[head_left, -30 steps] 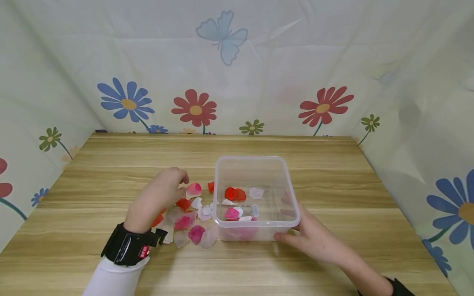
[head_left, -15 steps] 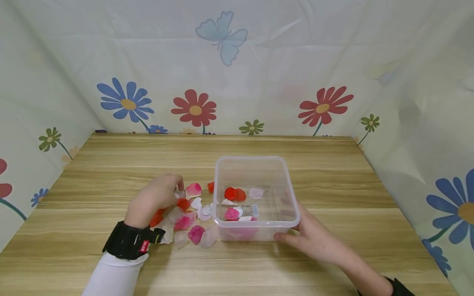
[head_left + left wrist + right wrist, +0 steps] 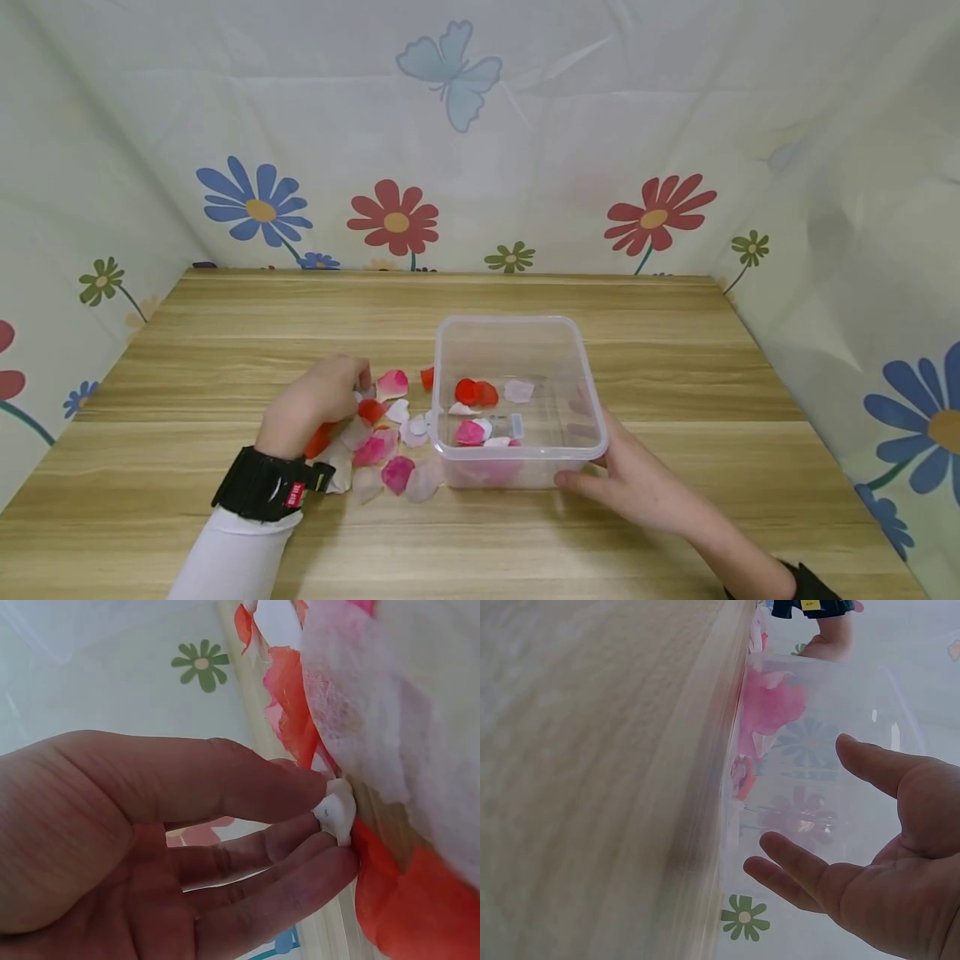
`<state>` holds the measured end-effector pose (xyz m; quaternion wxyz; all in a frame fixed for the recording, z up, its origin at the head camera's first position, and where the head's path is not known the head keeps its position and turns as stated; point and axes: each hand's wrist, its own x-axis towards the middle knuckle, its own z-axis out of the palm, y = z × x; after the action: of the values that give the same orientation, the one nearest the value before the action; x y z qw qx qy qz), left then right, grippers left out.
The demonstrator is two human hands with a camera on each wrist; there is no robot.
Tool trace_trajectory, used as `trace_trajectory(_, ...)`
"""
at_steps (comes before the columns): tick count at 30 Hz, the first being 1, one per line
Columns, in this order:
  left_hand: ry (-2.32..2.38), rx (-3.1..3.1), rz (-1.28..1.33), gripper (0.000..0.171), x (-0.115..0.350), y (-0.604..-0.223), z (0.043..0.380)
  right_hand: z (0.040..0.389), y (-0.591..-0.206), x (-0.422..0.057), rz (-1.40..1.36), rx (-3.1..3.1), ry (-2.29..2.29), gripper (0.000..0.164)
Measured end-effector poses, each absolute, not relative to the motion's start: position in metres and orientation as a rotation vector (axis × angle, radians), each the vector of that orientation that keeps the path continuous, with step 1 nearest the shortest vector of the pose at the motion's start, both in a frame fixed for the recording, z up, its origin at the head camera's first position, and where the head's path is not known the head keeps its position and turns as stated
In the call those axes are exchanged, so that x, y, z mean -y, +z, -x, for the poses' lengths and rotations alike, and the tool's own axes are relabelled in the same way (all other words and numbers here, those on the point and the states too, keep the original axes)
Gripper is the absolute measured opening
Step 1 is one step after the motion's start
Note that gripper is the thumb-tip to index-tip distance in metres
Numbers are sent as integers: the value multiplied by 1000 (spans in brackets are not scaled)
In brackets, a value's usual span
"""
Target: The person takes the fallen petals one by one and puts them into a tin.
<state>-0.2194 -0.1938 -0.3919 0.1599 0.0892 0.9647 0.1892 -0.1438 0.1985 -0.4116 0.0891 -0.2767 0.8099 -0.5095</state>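
Note:
My left hand (image 3: 311, 406) is at the left side of a scatter of flower petals on the table. In the left wrist view its thumb and fingers pinch a small white petal (image 3: 337, 811), with red petals (image 3: 409, 900) and a pale petal (image 3: 352, 697) close by. A clear plastic container (image 3: 517, 472) stands right of the scatter, holding several red, pink and white petals. My right hand (image 3: 633, 475) rests at the container's near right corner, thumb in front and fingers along the right side. In the right wrist view those fingers are spread and fairly straight.
Loose petals, such as a pink one (image 3: 398, 474) and a pink-and-white one (image 3: 392, 385), lie between my left hand and the container. A red petal (image 3: 427, 379) sits against the container's left wall. Flower-printed sheeting (image 3: 562, 125) encloses the wooden table (image 3: 637, 317).
My left hand has shifted slightly down and left, away from the pink-and-white petal, and has closed on a white petal. The right hand and the container have stayed still.

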Motion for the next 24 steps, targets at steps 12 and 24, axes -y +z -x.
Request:
trace_trajectory(12, 575, -2753, -201, 9, 196, -390, 220, 144, -412, -199, 836, -2410, -1516, 100)
trace_trajectory(24, 578, -2791, -253, 13, 197, -394, 224, 146, -412, -198, 803, -2434, -1483, 99)
